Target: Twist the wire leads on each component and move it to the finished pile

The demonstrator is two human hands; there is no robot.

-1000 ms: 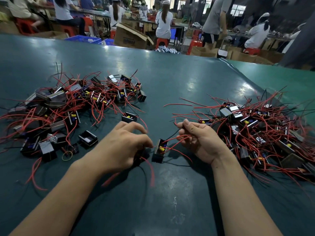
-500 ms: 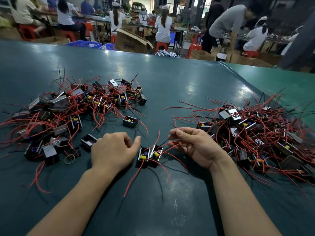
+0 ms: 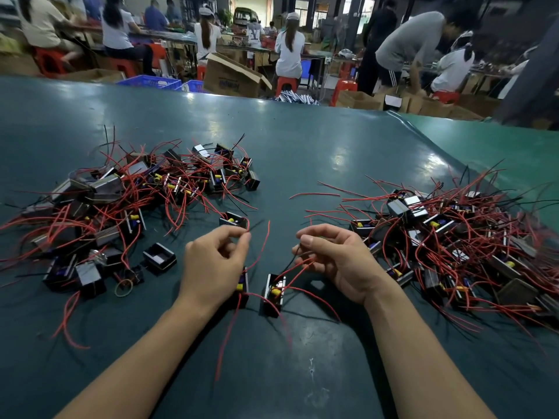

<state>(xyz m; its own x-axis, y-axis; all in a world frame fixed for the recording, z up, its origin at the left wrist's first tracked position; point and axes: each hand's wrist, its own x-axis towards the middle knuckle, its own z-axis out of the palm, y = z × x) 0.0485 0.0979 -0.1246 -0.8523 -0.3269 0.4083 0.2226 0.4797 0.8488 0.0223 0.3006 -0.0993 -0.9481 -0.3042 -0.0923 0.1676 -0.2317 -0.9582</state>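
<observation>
Two small black box-shaped components on the dark green counter (image 3: 302, 164), left one (image 3: 243, 287) half hidden under the left hand (image 3: 211, 267) pinching its red lead (image 3: 262, 246), right one (image 3: 274, 293) with leads pinched by the right hand (image 3: 338, 261), tangled piles either side.

Left grip (image 3: 216, 261) and right grip (image 3: 335, 261) curled, pinching.

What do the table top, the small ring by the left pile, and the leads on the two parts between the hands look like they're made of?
Table top: seemingly a smooth green rubber or vinyl mat; it is glossy with light reflections.
Ring: probably a rubber band; it is tan, thin and lies flat.
Leads: thin wire in red plastic-looking insulation that bends freely; the metal inside can't be seen.
</observation>
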